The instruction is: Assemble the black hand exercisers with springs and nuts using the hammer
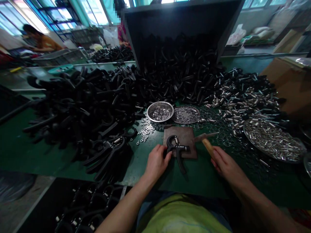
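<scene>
Spring hand grip (pixel 179 150) lies on the dark metal plate (pixel 189 133), just ahead and to the right of the left hand (pixel 156 161), between the two hands. That hand is mostly closed, its thumb and fingers pinching the grip's left side; the right hand (pixel 224 160) is curled shut around the wooden handle of the hammer (pixel 208 146), whose head sits near the plate's right edge.

For clean hammer work, the part being struck should be backed squarely by the plate, with the left fingertips kept well away from it. Short, square taps from the wrist would suit so small a piece, and the spring (pixel 177 140) is best left unstruck.

The grip's long axis slants from its curled end, beyond the left fingertips, back toward the person and slightly to the right. Its lower arm overhangs the plate's near edge above the bench (pixel 139 165), while the knobbed crosspiece points toward the right hand's side.
</scene>
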`<state>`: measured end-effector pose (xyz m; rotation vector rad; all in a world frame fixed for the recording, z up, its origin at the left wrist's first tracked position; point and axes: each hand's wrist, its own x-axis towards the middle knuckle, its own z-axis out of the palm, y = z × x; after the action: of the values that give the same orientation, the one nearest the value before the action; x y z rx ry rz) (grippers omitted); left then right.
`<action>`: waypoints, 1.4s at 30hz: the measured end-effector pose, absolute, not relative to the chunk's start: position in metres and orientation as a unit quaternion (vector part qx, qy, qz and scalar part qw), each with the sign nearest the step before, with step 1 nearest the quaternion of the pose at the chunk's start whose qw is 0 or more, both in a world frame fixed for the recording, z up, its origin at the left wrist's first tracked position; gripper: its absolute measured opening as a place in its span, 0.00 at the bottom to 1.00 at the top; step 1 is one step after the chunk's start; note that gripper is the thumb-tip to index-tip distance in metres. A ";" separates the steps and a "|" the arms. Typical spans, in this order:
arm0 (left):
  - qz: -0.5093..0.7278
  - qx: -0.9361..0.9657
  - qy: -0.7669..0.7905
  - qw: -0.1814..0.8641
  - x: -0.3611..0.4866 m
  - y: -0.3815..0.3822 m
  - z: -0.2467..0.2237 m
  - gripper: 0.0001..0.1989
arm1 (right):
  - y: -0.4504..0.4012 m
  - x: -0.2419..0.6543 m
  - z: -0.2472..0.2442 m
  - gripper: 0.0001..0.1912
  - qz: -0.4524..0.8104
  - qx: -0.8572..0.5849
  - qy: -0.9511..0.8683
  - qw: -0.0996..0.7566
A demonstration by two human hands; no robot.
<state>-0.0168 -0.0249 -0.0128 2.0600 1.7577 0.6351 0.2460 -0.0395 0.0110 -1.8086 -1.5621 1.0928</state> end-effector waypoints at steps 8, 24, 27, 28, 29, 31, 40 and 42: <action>0.213 0.735 0.620 0.174 -0.014 -0.022 -0.012 0.08 | -0.044 0.200 0.039 0.19 0.161 -0.550 -0.778 0.257; 0.374 0.407 0.535 0.639 0.004 -0.020 -0.001 0.23 | -0.038 0.283 -0.014 0.18 -0.119 -0.664 -0.736 0.054; 0.395 0.282 0.498 0.719 0.019 -0.031 0.004 0.26 | -0.012 0.278 -0.003 0.16 -0.078 -0.639 -0.758 0.106; 0.394 0.274 0.491 0.727 0.021 -0.036 0.007 0.27 | 0.000 0.272 0.001 0.15 -0.059 -0.624 -0.769 0.127; 0.384 0.282 0.491 0.729 0.022 -0.041 0.010 0.27 | 0.015 0.266 0.006 0.15 -0.042 -0.609 -0.779 0.144; 0.354 0.340 0.501 0.713 0.018 -0.047 0.019 0.27 | 0.048 0.251 0.013 0.15 -0.014 -0.583 -0.797 0.154; 0.252 0.800 0.529 0.131 0.011 0.050 0.032 0.10 | 0.169 0.193 0.009 0.13 0.042 -0.583 -0.810 0.042; 0.195 0.830 0.522 0.014 0.020 0.091 0.025 0.11 | 0.177 0.186 0.008 0.12 0.048 -0.589 -0.807 0.017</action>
<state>0.0202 0.0909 0.0249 2.5854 1.6267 0.6070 0.1860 0.1768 0.0078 -1.8294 -2.5080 0.1482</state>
